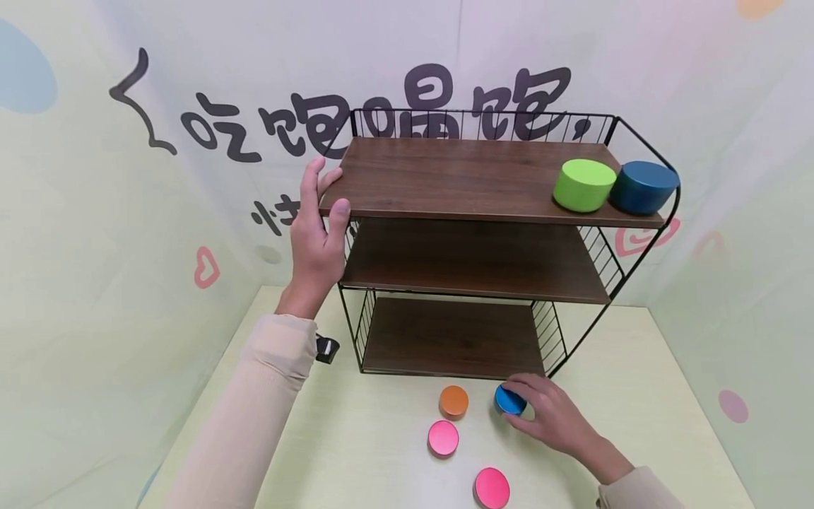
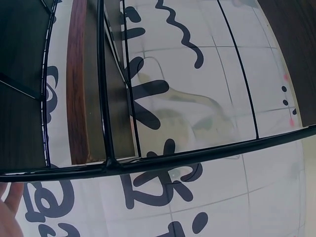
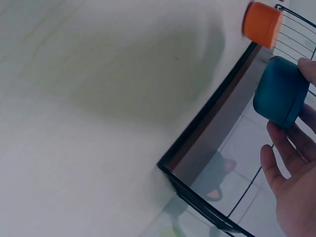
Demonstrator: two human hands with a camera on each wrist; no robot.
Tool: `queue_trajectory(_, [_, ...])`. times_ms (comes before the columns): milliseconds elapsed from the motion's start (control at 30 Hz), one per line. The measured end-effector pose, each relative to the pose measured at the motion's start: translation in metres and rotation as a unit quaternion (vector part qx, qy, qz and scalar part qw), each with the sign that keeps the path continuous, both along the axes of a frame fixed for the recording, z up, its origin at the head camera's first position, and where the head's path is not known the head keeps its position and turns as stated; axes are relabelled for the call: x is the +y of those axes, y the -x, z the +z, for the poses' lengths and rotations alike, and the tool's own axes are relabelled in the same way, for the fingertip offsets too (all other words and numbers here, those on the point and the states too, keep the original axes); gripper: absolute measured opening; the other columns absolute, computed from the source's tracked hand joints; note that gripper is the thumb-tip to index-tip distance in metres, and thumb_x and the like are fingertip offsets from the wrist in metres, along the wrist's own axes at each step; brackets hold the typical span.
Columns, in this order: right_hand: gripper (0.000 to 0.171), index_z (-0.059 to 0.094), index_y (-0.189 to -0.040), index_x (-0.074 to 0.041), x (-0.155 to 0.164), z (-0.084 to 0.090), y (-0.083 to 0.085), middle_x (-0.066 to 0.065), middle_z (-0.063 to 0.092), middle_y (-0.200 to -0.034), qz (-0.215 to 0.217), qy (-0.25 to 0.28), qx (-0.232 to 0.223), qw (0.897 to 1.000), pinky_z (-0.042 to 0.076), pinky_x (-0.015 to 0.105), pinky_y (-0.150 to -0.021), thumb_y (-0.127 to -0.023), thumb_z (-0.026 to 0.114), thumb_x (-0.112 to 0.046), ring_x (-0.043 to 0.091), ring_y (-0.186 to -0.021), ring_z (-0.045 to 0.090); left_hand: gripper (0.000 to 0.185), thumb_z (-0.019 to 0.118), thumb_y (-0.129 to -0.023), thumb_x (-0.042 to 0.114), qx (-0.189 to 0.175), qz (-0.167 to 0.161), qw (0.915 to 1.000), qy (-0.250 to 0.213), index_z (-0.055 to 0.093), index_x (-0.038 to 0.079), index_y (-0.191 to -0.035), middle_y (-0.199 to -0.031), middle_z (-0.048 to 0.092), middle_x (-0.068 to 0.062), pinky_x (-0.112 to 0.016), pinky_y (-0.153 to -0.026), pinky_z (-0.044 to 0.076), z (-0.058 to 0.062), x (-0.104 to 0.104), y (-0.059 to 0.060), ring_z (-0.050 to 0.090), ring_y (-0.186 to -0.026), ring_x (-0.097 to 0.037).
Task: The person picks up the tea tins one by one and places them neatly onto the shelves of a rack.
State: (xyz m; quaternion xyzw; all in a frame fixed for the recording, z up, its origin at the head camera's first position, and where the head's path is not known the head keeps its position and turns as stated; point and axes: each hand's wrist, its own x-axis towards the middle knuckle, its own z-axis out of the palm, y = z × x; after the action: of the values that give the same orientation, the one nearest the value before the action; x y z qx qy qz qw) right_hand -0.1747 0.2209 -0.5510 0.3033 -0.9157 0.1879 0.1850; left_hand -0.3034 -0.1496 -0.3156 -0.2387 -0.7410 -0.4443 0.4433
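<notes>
My right hand (image 1: 552,416) pinches a small round blue tin (image 1: 509,400) between thumb and fingers, in front of the rack's lowest shelf. In the right wrist view the same blue tin (image 3: 280,93) sits in the fingertips; whether its base touches the table cannot be told. My left hand (image 1: 318,237) grips the left front corner of the dark wood and black wire shelf rack (image 1: 473,180), thumb at the front edge and fingers along the side. In the left wrist view, rack bars (image 2: 197,153) fill most of the picture and only part of the hand (image 2: 9,212) shows.
On the top shelf's right end stand a green tin (image 1: 584,185) and a dark blue tin (image 1: 644,187), side by side. An orange tin (image 1: 453,401), a pink tin (image 1: 443,438) and another pink tin (image 1: 492,488) stand on the pale table (image 1: 375,452). A printed cloth wall encloses the sides and back.
</notes>
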Motion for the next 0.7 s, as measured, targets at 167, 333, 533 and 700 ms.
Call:
queue_trajectory(167, [0.051,0.073,-0.111,-0.009,-0.001,0.009,0.001,0.007,0.069,-0.112,0.021,0.001,0.021,1.000,0.058,0.040,-0.075,-0.078,0.083,-0.046,0.024,-0.097,0.066,0.067,0.042,-0.102,0.055,0.000,0.000,1.0000,-0.001,0.037,0.008,-0.149,-0.137,0.060,-0.003,-0.042,-0.073,0.038,0.000,0.000,0.000,0.052,-0.129,-0.012])
queue_trajectory(333, [0.065,0.073,-0.112,-0.008,-0.002,0.018,0.002,0.007,0.069,-0.112,0.034,-0.002,0.029,0.999,0.058,0.039,-0.074,-0.090,0.051,-0.066,0.023,-0.097,0.066,0.066,0.042,-0.102,0.054,-0.003,0.001,1.0000,0.000,0.037,0.008,-0.149,-0.137,0.060,-0.003,-0.040,-0.072,0.038,0.002,0.000,-0.001,0.052,-0.129,-0.012])
queue_trajectory(533, [0.066,0.074,-0.110,-0.008,-0.003,0.029,0.002,0.006,0.069,-0.110,0.050,-0.005,0.042,0.998,0.058,0.037,-0.073,-0.092,0.047,-0.066,0.022,-0.096,0.066,0.064,0.042,-0.102,0.052,-0.006,0.001,1.0000,0.002,0.037,0.009,-0.150,-0.137,0.060,-0.003,-0.041,-0.070,0.039,0.002,0.000,-0.003,0.052,-0.129,-0.012])
queue_trajectory(700, [0.061,0.074,-0.109,-0.009,-0.005,0.038,0.002,0.004,0.069,-0.110,0.058,0.001,0.048,0.997,0.058,0.035,-0.072,-0.090,0.054,-0.064,0.019,-0.095,0.065,0.063,0.043,-0.102,0.050,-0.008,0.002,1.0000,0.003,0.037,0.010,-0.150,-0.137,0.060,-0.003,-0.042,-0.076,0.040,0.001,0.000,-0.003,0.050,-0.131,-0.012])
